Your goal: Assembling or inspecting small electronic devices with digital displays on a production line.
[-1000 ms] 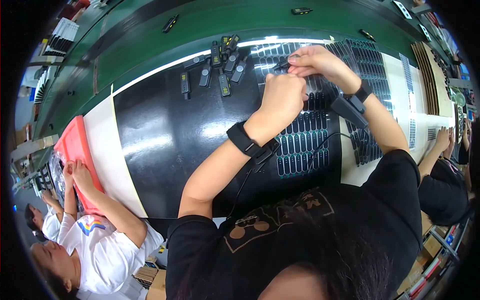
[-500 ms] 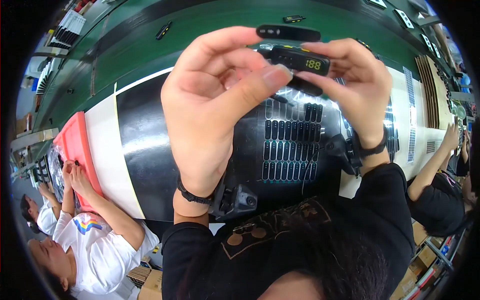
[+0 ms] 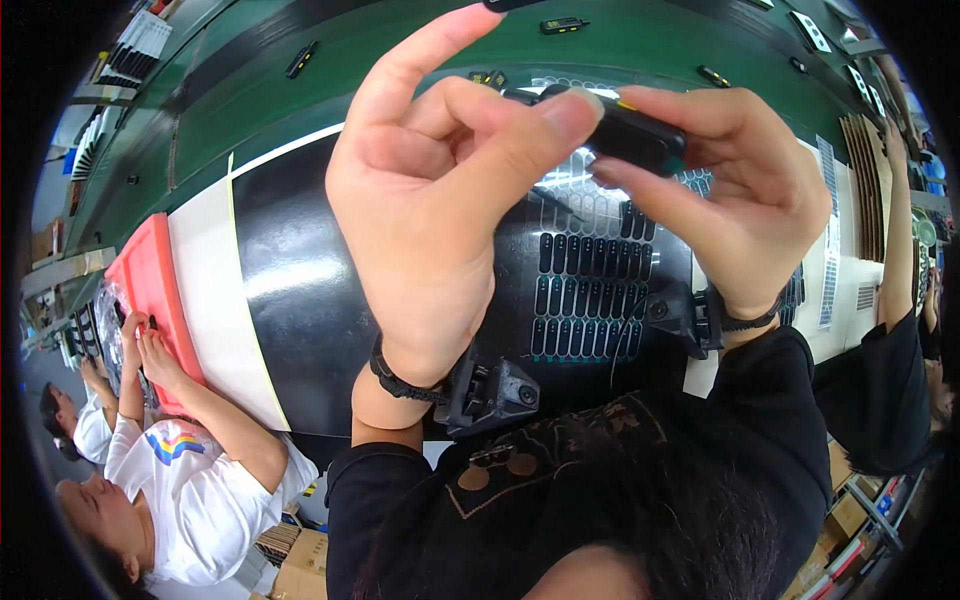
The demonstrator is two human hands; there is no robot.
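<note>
Head view: the left hand (image 3: 440,210) and right hand (image 3: 735,200), raised close to the camera, pinch a small black oblong device (image 3: 640,135) between thumbs and fingertips, each hand clamped on one end. Below them, a black mat (image 3: 300,290) on the green worktable (image 3: 260,110) carries rows of dark oblong parts (image 3: 590,300) near its right edge; a red tray (image 3: 150,290) lies at its left edge under a co-worker's hands (image 3: 145,340).

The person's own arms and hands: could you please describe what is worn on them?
Both hands are bare, without gloves. The left hand has a black strap around the wrist carrying a black boxy unit. The right hand has a matching black wrist strap with a similar black unit. Short black sleeves leave the forearms uncovered.
</note>
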